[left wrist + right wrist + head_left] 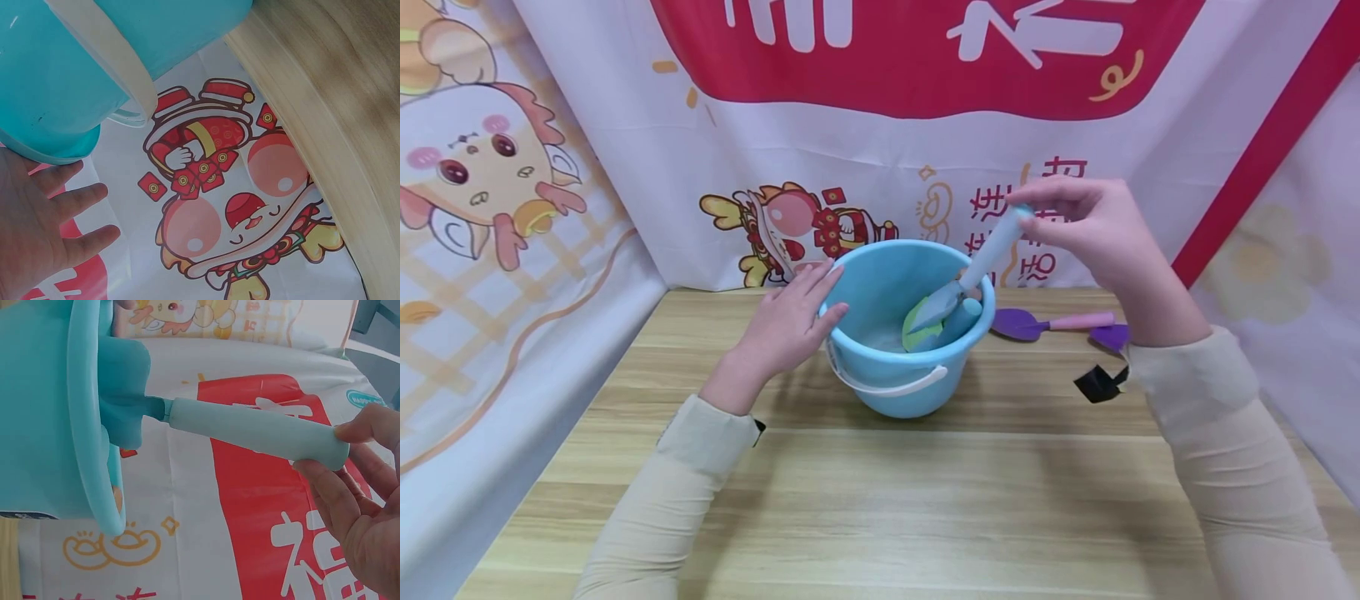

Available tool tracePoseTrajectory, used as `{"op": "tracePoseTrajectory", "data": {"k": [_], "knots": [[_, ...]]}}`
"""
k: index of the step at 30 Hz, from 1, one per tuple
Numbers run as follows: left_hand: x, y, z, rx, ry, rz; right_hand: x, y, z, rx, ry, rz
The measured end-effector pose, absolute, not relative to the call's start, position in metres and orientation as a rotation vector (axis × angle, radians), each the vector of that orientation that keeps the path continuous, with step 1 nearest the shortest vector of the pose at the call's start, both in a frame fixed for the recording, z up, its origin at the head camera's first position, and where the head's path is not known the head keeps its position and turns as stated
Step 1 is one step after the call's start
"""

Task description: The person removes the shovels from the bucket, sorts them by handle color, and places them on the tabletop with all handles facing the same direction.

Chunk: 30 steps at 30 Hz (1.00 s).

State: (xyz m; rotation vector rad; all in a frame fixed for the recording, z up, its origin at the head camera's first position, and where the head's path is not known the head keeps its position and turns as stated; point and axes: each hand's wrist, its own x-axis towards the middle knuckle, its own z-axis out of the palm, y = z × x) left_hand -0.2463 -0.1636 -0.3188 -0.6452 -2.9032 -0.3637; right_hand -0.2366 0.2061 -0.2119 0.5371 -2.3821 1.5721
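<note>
A light blue bucket (910, 405) stands upright on the table, its white handle (898, 388) hanging down the near side. My left hand (786, 321) is at the bucket's left rim, fingers straight and spread, as the left wrist view also shows. Between thumb and fingertips, my right hand (1086, 225) pinches the handle end of a light blue toy trowel (250, 429). The trowel tilts, with its blade (936, 306) down inside the bucket's mouth. Also in the bucket are a green piece (916, 323) and another blue rounded handle end (970, 309); their lower parts are hidden.
Right of the bucket lies a purple toy shovel (1017, 325) with a pink handle. Another purple piece (1108, 337) is partly hidden by the right wrist. Behind the wooden table (880, 508) hangs a printed cloth (880, 150).
</note>
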Motion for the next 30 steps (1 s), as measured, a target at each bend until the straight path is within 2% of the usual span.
{"op": "tracePoseTrajectory", "data": {"k": [10,21,30], "knots": [[-0.246,-0.163,-0.318,-0.645,-2.914,-0.368,-0.237,0.217,-0.215,0.531,-2.313,1.662],[-0.247,-0.164,-0.318,-0.646,-2.906,-0.374,-0.238,0.241,-0.219,0.752,-1.872,2.066],[-0.247,-0.163,-0.318,-0.640,-2.910,-0.390,-0.239,0.260,-0.230,0.787,-1.683,2.235]]}}
